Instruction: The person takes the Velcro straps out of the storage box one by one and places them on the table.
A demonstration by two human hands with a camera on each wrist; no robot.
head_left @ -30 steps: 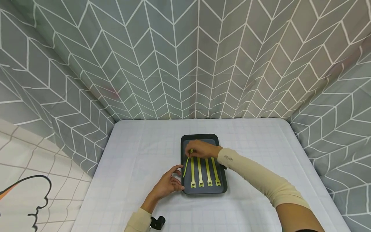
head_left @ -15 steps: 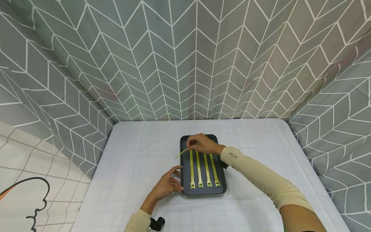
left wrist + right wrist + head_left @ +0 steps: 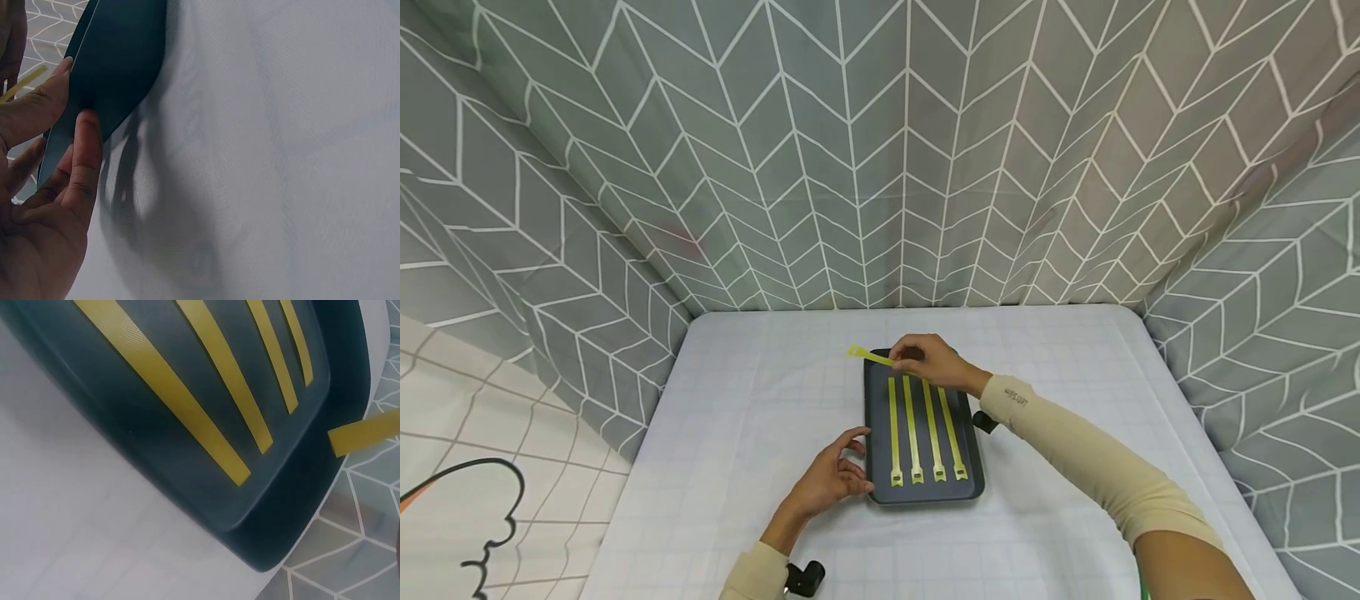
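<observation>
My right hand (image 3: 934, 360) pinches a yellow cable strap (image 3: 872, 357) over the far left corner of the black tray (image 3: 925, 493). Its wider, notched head points left past the rim; the tail shows at the right edge of the right wrist view, where the fingers are mostly hidden. Several matching yellow straps (image 3: 913, 433) lie lengthwise side by side in the tray, heads toward me. With relaxed, bent fingers, my left hand (image 3: 827, 477) touches the tray's left side. In the left wrist view, a fingertip meets the rim and another presses the outer wall.
A white cloth covers the table (image 3: 760, 375) beneath the tray. Grey patterned curtains (image 3: 910, 167) hang behind it and along both sides. Small black wrist cameras (image 3: 805, 578) are worn at both wrists.
My right hand has lifted the leftmost strap out of the tray, and its head has swung up to the left. The left hand keeps its place at the tray's side.
</observation>
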